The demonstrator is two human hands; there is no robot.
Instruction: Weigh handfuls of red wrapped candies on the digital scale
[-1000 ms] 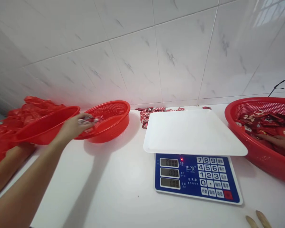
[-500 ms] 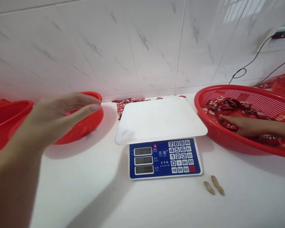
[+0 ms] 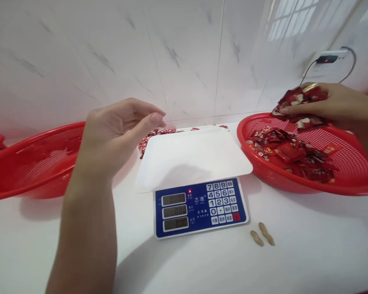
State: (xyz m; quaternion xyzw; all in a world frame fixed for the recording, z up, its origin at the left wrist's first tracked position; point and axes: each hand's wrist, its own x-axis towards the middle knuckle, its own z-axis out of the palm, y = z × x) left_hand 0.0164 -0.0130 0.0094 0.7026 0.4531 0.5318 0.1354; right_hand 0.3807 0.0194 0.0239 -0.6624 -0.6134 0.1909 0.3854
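Note:
A clutch of small red wrapped packets [image 3: 294,100] is gripped in my right hand [image 3: 343,102], raised over the right red mesh basket [image 3: 243,130]. More red packets [image 3: 291,152] lie inside that basket. My left hand [image 3: 110,136], cupped and holding nothing, hovers left of the white weighing pan [image 3: 199,153], its thumb and fingers slightly apart. Under the pan, the blue face of the digital scale [image 3: 199,210] shows its keypad and three displays, which read zeros.
Two peanuts in their shells [image 3: 266,234] lie right of the scale's front. Another red mesh basket [image 3: 33,190] stands at left, partly behind my left arm. Patterned red packets [image 3: 144,145] lie behind the pan. A tiled wall with a plugged socket [image 3: 326,61] closes off the back.
My right hand has risen out of the right basket with a bunch of packets. My left hand has come rightward toward the pan. The camera view has shifted, and the left basket's position looks different.

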